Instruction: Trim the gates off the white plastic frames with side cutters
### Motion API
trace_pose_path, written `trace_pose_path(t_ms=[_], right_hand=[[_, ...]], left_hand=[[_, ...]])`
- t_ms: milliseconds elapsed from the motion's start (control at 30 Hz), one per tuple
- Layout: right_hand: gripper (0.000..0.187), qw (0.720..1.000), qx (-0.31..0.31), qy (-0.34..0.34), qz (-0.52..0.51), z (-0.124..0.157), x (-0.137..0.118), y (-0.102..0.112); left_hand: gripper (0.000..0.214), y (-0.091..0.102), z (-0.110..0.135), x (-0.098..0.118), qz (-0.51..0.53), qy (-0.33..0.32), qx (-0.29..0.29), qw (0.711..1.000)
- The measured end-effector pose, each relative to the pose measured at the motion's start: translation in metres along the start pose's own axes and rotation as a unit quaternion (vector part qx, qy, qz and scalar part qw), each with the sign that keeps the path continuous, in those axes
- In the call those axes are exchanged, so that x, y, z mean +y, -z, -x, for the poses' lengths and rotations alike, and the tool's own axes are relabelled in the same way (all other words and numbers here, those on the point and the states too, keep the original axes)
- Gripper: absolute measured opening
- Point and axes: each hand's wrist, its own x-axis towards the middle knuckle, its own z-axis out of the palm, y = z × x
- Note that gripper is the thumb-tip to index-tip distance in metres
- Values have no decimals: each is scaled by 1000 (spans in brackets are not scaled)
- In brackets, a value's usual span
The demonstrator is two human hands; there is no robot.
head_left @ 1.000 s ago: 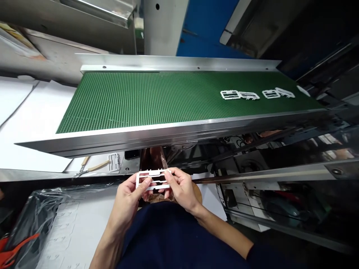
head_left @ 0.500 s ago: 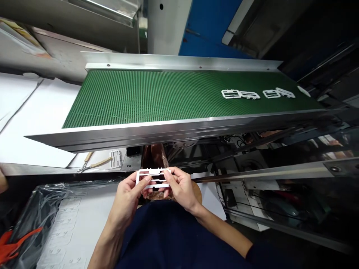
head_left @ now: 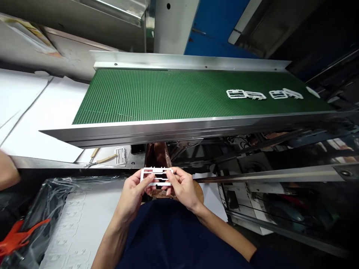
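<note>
Between my two hands, close in front of my body, is a white plastic frame (head_left: 157, 170) with slots and small tabs along its upper edge. My left hand (head_left: 133, 192) pinches its left end, thumb on the face and fingers behind. On the right end, my right hand (head_left: 183, 186) grips in the same way. Beyond them runs a green conveyor belt (head_left: 157, 95) with metal side rails. Several similar white frames lie toward its right end, one pair of them (head_left: 236, 94) touching each other.
Pliers (head_left: 104, 158) with tan handles lie on the ledge at left, beside another white frame (head_left: 120, 156). Lower left, a plastic-lined box (head_left: 95, 216) holds rows of flat parts. An orange-handled tool (head_left: 17, 239) is near it. Another person's arm (head_left: 7, 171) enters at the left edge.
The view has shifted slightly, so the belt and its frames appear farther right. Both hands keep the white frame in nearly the same hold. The other person's arm reaches farther into view.
</note>
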Motion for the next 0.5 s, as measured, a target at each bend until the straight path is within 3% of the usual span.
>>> trace_pose_path(t_ms=[133, 200, 300, 400, 500], right_hand=[[38, 984, -27, -12, 177, -10, 28, 8], [39, 960, -27, -18, 279, -11, 44, 11], [40, 931, -37, -26, 362, -4, 62, 16], [40, 918, -48, -39, 391, 7, 70, 20], [38, 911, -55, -41, 407, 12, 70, 21]], left_hand=[[22, 22, -12, -37, 48, 77, 56, 994], [18, 46, -18, -61, 51, 109, 112, 986], [2, 96, -29, -88, 50, 120, 245, 961], [6, 146, -46, -92, 49, 109, 353, 928], [5, 183, -72, -79, 50, 105, 399, 910]])
